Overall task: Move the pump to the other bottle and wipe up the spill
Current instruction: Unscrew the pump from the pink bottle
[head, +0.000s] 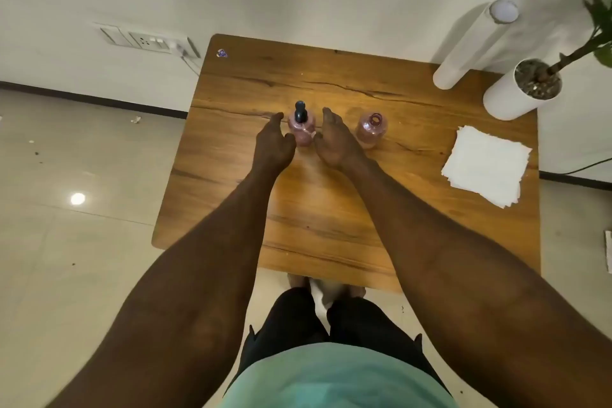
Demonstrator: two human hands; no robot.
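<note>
Two small pink bottles stand upright on the wooden table [331, 209]. The left bottle [299, 132] carries a black pump [300, 111] on top. The right bottle [371, 129] has an open neck with no cap. My left hand [273, 139] is just left of the pump bottle and my right hand [334, 139] is just right of it, between the two bottles. Both hands are open with fingers extended, flanking the bottle; I cannot tell whether they touch it. A stack of white paper napkins [486, 166] lies at the table's right side. No spill is visible.
A tall white cylinder [470, 46] and a white pot with a green plant [516, 93] stand at the table's far right corner. A wall socket panel [145, 40] with a plugged cable is on the wall to the left. Tiled floor surrounds the table.
</note>
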